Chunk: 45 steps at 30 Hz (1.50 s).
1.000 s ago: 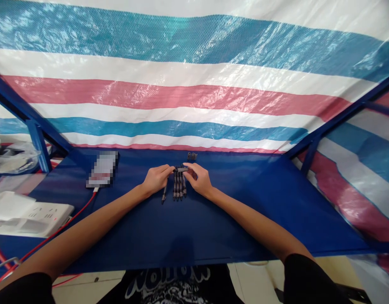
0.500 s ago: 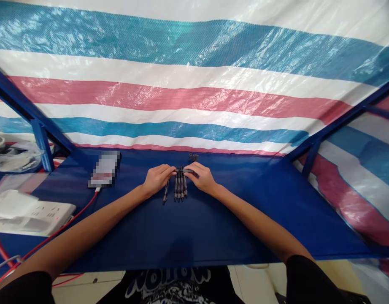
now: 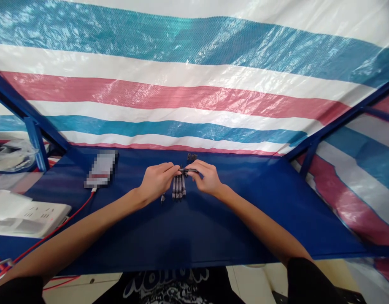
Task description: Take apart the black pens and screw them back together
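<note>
A dark, slim pen [image 3: 192,170] lies crosswise between my hands, above the tops of a row of pens. My left hand [image 3: 159,180] pinches its left end with thumb and fingers. At its right end, my right hand [image 3: 206,177] has its fingers closed on it. Several similar pens [image 3: 178,188] lie side by side on the blue table [image 3: 182,232], pointing toward me. A single pen [image 3: 163,197] lies to the left of them, mostly hidden under my left hand. Small dark tube-like pieces [image 3: 192,157] stand in a short row just beyond my right hand.
On the left lies a phone [image 3: 102,169], its screen blurred, with a red cable [image 3: 77,211] plugged in. A white power strip [image 3: 52,215] sits nearer me. Striped sheeting [image 3: 188,101] hangs behind the table, between blue frame bars [image 3: 336,122].
My left hand has shifted right, closer to my right hand, and covers more of the single pen. The held pen now shows more clearly between my fingers. The view has shifted slightly.
</note>
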### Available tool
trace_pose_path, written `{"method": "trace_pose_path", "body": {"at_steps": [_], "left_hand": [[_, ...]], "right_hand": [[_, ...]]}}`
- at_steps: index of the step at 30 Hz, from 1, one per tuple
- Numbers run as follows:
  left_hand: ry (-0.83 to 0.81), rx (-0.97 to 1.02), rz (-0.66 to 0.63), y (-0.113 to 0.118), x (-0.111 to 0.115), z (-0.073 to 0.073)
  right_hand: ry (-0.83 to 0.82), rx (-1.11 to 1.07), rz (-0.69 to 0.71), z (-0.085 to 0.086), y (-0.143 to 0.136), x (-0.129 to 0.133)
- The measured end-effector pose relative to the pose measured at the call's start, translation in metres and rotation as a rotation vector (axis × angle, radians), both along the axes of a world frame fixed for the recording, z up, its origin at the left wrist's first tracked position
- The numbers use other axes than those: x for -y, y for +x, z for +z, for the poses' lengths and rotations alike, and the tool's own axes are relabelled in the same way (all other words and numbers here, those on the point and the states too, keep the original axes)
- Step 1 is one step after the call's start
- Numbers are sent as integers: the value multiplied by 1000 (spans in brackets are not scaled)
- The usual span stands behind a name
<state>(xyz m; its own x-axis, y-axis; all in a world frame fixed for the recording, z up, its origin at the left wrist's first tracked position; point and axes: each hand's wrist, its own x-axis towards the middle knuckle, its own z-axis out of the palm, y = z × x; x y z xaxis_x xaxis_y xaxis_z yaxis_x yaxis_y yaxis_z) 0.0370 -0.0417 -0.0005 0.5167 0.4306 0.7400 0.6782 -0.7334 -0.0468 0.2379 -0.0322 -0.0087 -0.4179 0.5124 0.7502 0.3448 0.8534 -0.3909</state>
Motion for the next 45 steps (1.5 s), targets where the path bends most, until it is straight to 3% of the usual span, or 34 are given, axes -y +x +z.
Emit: {"method": "trace_pose_path", "body": {"at_steps": [3, 7, 15, 18, 25, 30, 39, 45], "left_hand": [[26, -61, 21, -5, -7, 3], [-33, -166, 25, -16, -21, 5], [-570, -418, 123, -17, -21, 14], [-675, -466, 195, -15, -22, 15], [-622, -512, 373, -13, -23, 6], [-552, -562, 438, -8, -14, 8], [-586, -552, 482, 6, 13, 20], [-588, -584, 460, 6, 15, 17]], "right_hand": [[-53, -2, -31, -1, -1, -4], [-5, 131, -49, 1, 8, -15], [33, 295, -70, 3, 19, -20], [19, 329, -43, 3, 16, -18], [-25, 360, -6, 1, 12, -13], [-67, 242, -37, -1, 5, -7], [-94, 58, -39, -1, -9, 11], [-213, 74, -41, -10, -14, 12]]}}
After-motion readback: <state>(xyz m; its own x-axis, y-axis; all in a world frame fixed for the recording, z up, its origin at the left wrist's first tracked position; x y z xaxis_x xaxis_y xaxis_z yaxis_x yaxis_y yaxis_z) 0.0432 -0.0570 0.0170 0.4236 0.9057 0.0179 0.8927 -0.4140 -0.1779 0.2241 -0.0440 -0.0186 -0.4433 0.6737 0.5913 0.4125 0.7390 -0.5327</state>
